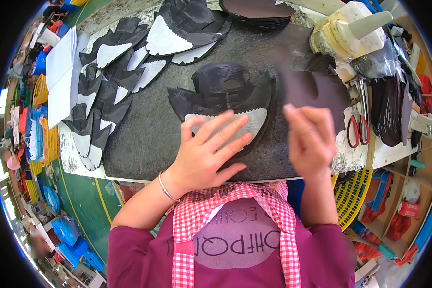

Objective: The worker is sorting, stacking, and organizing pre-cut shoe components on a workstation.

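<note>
At far left, white sheets (61, 79) stand beside a dark work mat (146, 127), and next to them black cut pieces with white toothed-edge patches (113, 54) overlap in a cluster. Nearer the middle, the left hand (212, 150) is palm down with fingers spread wide, the fingertips over the white patch of a black layered piece (221, 84) that lies mid-mat; it grips nothing. To its right, the right hand (313, 139) is raised and blurred, fingers curled in; whether it pinches anything I cannot tell. A dark plum piece (327, 93) shows just beyond it, then red-handled scissors (354, 130) and, farther right, a bundle of dark pieces (387, 108)
</note>
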`<action>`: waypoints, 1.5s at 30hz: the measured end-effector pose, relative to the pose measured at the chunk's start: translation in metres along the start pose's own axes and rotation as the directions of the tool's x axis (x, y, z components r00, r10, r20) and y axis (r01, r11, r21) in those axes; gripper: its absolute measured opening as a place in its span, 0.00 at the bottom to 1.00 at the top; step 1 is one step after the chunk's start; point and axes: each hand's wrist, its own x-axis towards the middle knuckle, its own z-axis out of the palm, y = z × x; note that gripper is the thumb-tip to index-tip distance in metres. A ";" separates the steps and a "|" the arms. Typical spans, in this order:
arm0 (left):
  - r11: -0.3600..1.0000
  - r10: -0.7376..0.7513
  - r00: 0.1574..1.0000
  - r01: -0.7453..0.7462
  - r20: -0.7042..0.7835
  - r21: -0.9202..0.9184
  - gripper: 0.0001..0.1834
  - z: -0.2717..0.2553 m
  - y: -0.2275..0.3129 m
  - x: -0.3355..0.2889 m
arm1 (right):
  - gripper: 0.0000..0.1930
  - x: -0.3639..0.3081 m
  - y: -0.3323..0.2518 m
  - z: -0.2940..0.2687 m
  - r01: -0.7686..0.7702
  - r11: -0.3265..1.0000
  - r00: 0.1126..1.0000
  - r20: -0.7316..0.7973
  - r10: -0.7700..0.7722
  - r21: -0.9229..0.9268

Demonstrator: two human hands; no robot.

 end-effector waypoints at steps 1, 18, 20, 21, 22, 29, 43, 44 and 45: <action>1.000 -0.008 1.000 0.008 0.004 0.002 0.27 -0.007 0.003 0.002 | 0.22 -0.002 -0.006 0.009 0.091 0.995 0.995 0.047 -0.093 0.053; 0.028 -0.461 0.657 0.683 0.597 -0.730 0.09 -0.012 -0.010 0.001 | 0.27 -0.022 -0.030 0.028 0.064 0.979 0.958 0.263 -0.115 0.195; 0.001 -0.457 0.661 0.670 0.596 -0.742 0.09 -0.009 -0.015 -0.003 | 0.28 -0.022 -0.031 0.028 0.057 0.977 0.954 0.276 -0.113 0.204; 0.001 -0.456 0.660 0.670 0.596 -0.742 0.09 -0.009 -0.015 -0.003 | 0.28 -0.022 -0.032 0.028 0.051 0.976 0.951 0.289 -0.113 0.212; -0.014 -0.446 0.672 0.655 0.591 -0.756 0.09 -0.009 -0.015 -0.003 | 0.28 -0.022 -0.033 0.028 0.051 0.976 0.950 0.290 -0.113 0.213; -0.024 -0.422 0.715 0.605 0.557 -0.795 0.07 -0.010 -0.008 0.000 | 0.22 -0.014 -0.039 0.025 -0.162 0.924 0.935 0.353 0.031 0.348; 0.347 -0.354 0.926 0.262 0.133 -0.901 0.04 0.002 -0.024 -0.014 | 0.12 0.004 -0.014 0.023 -0.221 0.918 0.959 0.245 0.143 0.329; 0.382 -0.365 0.929 0.215 0.067 -0.899 0.04 -0.001 -0.031 -0.019 | 0.12 0.008 -0.013 0.022 -0.226 0.922 0.965 0.203 0.168 0.315; 0.378 -0.311 0.948 0.190 0.069 -0.906 0.05 -0.001 -0.044 -0.027 | 0.08 0.006 -0.013 0.020 -0.299 0.908 0.948 0.199 0.248 0.293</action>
